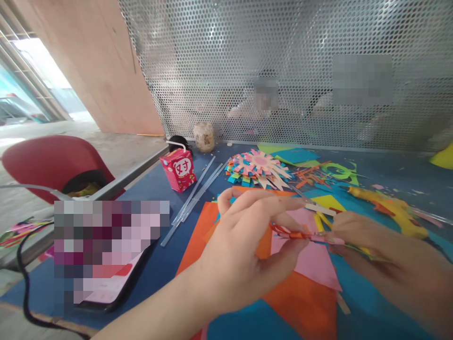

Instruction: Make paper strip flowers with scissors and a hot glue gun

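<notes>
Red drink carton [178, 169] w/ straw, glue sticks [197, 194], yellow glue gun [389, 208].

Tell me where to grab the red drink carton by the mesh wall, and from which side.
Grip the red drink carton across its upright side faces, about mid-height, coming from the near right. It stands upright, slightly turned, with a bent straw on top, so a grasp from above seems awkward. The clear sticks lie close on its right.

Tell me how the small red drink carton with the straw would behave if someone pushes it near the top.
The red drink carton would probably tip rather than slide: it stands upright on a small base and already looks slightly tilted. It is likely light, being a small paper box. Its bent straw sticks out and may catch a hand.
</notes>
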Available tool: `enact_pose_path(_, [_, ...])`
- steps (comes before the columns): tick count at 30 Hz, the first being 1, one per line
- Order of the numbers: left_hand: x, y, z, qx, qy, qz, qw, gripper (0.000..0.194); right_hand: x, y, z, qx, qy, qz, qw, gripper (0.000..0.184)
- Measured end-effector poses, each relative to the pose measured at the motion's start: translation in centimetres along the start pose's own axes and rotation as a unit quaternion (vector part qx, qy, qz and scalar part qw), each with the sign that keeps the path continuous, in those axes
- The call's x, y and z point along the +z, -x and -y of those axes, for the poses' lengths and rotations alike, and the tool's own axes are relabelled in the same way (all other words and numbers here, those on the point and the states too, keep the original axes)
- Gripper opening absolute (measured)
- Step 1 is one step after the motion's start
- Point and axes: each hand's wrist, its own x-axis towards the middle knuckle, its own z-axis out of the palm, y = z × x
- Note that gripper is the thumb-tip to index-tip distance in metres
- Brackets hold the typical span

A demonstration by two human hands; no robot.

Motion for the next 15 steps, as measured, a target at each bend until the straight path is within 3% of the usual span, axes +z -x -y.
enact_pose_path(3, [0.0, 0.0, 0.2, -0.019, 0.016, -0.004, 1.0, 0.035, -0.1, -0.3, 0.3, -0.013, -0.017, -0.004, 1.0, 0.01])
enact_pose_path(7, [0.1, 0.0, 0.6, -0.118, 0.108, 0.004, 0.987, 0.032, -0.2, -1.1, 1.1, -0.01, -0.03, 0.007, 0.999, 0.006])
enact_pose_path(15, [0.6, -0.5, 1.2, -0.331, 0.281, 0.027, 0.9, 0.035, 0.2, -1.3, 1.8, 0.066, -0.099, 0.043, 0.992, 0.007])
